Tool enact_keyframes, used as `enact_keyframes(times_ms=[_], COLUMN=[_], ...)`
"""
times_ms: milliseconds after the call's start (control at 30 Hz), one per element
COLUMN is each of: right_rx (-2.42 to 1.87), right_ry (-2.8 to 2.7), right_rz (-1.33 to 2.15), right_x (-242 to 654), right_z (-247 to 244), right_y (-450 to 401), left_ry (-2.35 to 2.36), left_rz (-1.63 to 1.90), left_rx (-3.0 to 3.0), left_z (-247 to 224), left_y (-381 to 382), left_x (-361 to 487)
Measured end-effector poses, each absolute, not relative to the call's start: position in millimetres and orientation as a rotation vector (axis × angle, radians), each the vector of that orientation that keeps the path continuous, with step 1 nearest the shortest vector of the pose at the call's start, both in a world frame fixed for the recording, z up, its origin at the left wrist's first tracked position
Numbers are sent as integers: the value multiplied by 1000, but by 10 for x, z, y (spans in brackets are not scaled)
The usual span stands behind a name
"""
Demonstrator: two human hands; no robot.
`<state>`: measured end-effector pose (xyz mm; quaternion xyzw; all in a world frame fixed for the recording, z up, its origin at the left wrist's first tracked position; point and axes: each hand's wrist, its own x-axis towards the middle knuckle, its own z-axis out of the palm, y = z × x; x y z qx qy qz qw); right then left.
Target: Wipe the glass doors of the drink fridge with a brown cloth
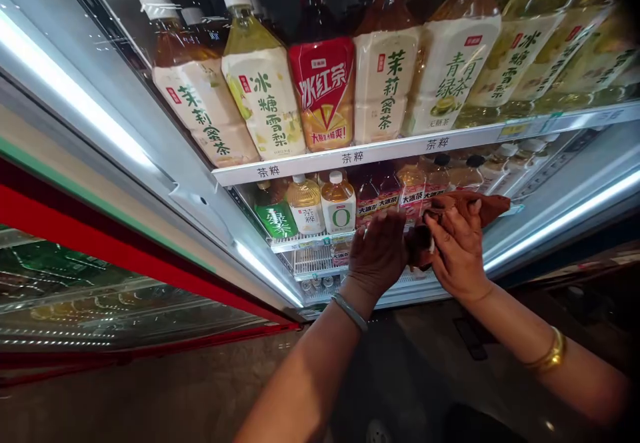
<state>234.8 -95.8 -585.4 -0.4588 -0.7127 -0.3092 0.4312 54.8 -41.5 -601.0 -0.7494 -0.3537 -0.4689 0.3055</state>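
Both my hands are held up in front of the cooler's lower shelf. My right hand grips a crumpled reddish-brown cloth, part of which sticks out to the right above the fingers. Close beside it, my left hand shows its back, with the thumb and palm side hidden. Between the hands is a dark brown, rounded thing that seems to come from the left palm; its kind is unclear. Behind the hands stand red-labelled drink bottles, partly covered by them.
Large tea bottles line the upper shelf behind a white price rail. Smaller bottles stand on the wire shelf below. Lit cooler side frames flank the opening. A red-framed door spans the left, over a dark floor.
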Motion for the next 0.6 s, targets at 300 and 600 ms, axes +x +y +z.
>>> enact_keyframes(times_ms=[300,600], right_rx=[-1151,-1118], right_ry=[-1810,-1887], right_rz=[-803,-757], right_x=[2381,2202], right_z=[-5845,-5995], right_y=[-957,-956], left_ry=[-944,-954], left_rz=[-1190,-1154], left_rx=[-2001,-1962], left_z=[-5972,-6023], left_y=[-445,-432], left_x=[531,512])
